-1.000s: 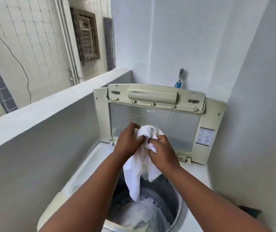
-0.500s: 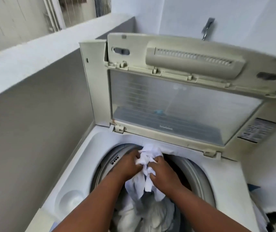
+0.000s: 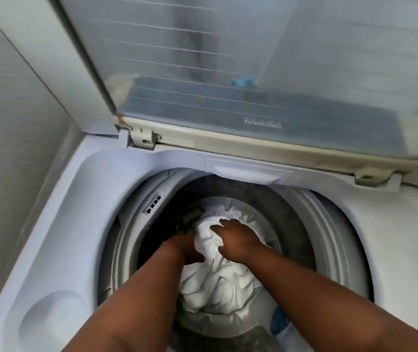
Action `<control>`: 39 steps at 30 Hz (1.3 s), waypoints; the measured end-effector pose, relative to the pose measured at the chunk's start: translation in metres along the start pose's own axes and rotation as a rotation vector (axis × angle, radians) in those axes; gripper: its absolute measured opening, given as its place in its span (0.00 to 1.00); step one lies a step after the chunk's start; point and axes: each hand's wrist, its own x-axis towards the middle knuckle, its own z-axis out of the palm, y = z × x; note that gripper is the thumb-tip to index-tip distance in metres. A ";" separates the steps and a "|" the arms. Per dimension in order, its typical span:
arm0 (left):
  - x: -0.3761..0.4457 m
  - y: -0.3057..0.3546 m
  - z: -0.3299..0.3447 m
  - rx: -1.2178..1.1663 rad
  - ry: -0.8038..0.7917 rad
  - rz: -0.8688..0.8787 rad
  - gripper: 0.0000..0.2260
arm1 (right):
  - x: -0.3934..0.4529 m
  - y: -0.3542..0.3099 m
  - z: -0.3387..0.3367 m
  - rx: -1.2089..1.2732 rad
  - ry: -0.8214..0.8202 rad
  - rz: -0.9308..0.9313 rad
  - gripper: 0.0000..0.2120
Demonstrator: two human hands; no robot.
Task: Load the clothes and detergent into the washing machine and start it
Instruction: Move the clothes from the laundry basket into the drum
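A bunched white cloth is held between the two hands in the middle of the frame, deep inside the drum of the washing machine. The grip of the right hand is closed on the cloth from the right side, with the fingers curled over the top of the bundle. The left hand is pressed against the left side of the same cloth, but its fingers are hidden in the dark part of the drum, so it cannot be told if its grip is closed or loose. Below the hands, more white clothes are piled in the drum, touching the held cloth. Something blue is seen at the lower right of the drum rim, too cut off to be identified. Both forearms are stretched from the lower edge of the frame upward and inward. The lid is raised across the upper half of the frame; small letters on it are blurred.
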 end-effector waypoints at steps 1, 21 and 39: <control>-0.002 0.002 0.002 0.008 -0.004 -0.011 0.36 | 0.002 0.002 0.001 -0.038 -0.039 0.001 0.31; -0.156 0.056 -0.016 0.155 0.250 -0.073 0.51 | -0.163 -0.030 -0.093 -0.161 0.131 0.106 0.44; -0.282 0.302 0.019 0.361 0.561 0.136 0.49 | -0.417 0.098 -0.138 -0.160 0.455 0.268 0.44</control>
